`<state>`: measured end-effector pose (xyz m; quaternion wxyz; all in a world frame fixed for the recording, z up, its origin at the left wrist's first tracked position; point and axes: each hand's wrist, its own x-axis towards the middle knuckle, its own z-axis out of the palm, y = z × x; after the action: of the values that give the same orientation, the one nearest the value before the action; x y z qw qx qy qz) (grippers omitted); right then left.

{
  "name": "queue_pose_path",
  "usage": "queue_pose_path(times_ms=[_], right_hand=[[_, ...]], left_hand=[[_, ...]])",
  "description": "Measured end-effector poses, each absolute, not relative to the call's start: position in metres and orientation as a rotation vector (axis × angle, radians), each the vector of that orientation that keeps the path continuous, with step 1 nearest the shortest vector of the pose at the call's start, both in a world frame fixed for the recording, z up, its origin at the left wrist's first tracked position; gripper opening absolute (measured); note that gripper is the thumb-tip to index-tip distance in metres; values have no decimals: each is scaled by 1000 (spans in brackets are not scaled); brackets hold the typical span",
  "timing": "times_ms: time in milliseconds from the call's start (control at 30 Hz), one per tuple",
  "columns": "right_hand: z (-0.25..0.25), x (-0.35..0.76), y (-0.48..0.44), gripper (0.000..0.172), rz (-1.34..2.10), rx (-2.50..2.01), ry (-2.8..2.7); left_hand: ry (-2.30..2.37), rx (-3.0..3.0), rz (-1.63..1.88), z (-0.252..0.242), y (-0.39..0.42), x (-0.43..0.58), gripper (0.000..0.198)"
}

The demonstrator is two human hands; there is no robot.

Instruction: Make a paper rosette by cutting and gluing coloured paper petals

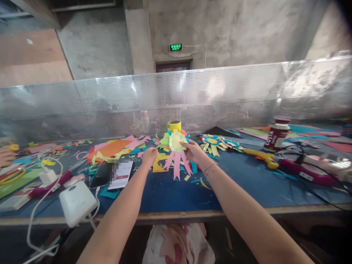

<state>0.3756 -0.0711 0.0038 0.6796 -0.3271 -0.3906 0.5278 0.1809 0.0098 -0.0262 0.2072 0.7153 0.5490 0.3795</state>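
Observation:
In my right hand (194,151) is a paper rosette (176,142) with a pale yellow-green centre, held by its right edge above the blue table (176,201). Several pink notched tails (177,165) hang from it. My left hand (149,157) is a little to the left, apart from the rosette, its fingers drawn together; anything between them is too small to make out. Behind the rosette stands a yellow tape roll (175,125). A yellow paper piece (159,165) lies beside my left hand. Farther right rests a blue and yellow paper rosette (211,140).
Orange paper (111,150) and many scraps lie at left, near a phone (122,175). A white charger (77,201) with cables sits front left. Yellow-handled scissors (265,158) and a bottle (278,134) are right. Another person's hand (6,157) shows far left. A perforated metal panel (176,95) stands behind.

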Motion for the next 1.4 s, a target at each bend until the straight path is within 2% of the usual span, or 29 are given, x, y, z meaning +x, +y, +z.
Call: queue_pose_path(times_ms=[167, 333, 533, 633, 767, 933, 1067, 1233, 1400], right_hand=[[2, 373, -71, 25, 1193, -742, -897], [2, 373, -70, 26, 1163, -795, -893], [-3, 372, -65, 30, 1125, -820, -930], [-5, 370, -63, 35, 1112, -837, -954], [-6, 363, -64, 40, 1103, -856, -965], [-6, 358, -65, 41, 1128, -868, -1000], [-8, 361, -62, 42, 1067, -911, -1004], [-5, 376, -60, 40, 817, -899, -901], [-3, 387, -61, 30, 784, -950, -819]], left_hand=[[1430, 1755, 1179, -27, 12, 180, 47], [1150, 1712, 1353, -22, 6, 186, 25], [644, 1300, 1236, -15, -8, 197, 38], [534, 1255, 1263, -11, -14, 199, 45], [671, 1433, 1405, -10, -18, 201, 43], [864, 1625, 1530, -13, -14, 200, 27], [1014, 2022, 1616, -11, -15, 195, 20], [1279, 2692, 1550, -3, -32, 189, 47], [1477, 2965, 1331, 0, -47, 192, 63]])
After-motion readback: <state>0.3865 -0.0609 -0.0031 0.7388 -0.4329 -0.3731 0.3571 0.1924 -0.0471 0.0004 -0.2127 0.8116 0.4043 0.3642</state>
